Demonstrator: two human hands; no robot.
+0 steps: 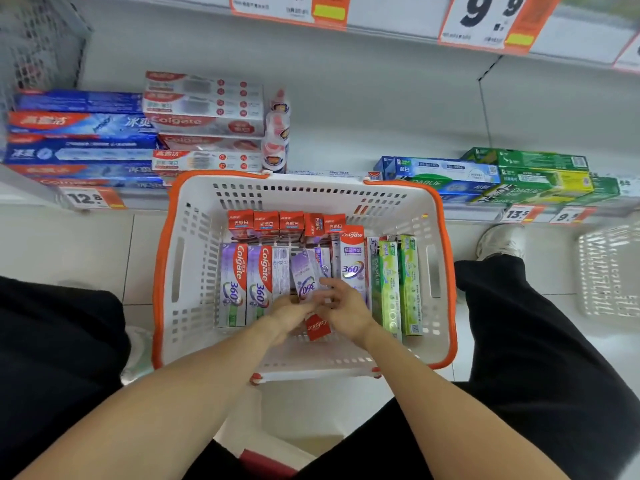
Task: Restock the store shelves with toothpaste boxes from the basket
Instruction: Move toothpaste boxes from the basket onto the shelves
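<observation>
a purple colgate 360 box lies tilted in the middle of the white basket, its red end flap showing below, between the two wrists. the left hand and the right hand both rest over this box, fingers curled around it; motion blur hides exactly how each finger sits, but both look clamped on the box.

just left of the left hand, two more purple boxes lie flat side by side. beyond the fingertips, a row of small red boxes stands upright against the far side of the basket. to the right of the right hand another purple box stands beside several green boxes, all lying lengthwise. the basket has an orange rim and sits on the tiled floor between the person's black-clad legs.

past the basket, the low shelf holds blue and red stacked boxes far to the left of the hands, white colgate boxes beside those, and green and blue darlie boxes far to the right. orange price tags hang on the shelf edge.
</observation>
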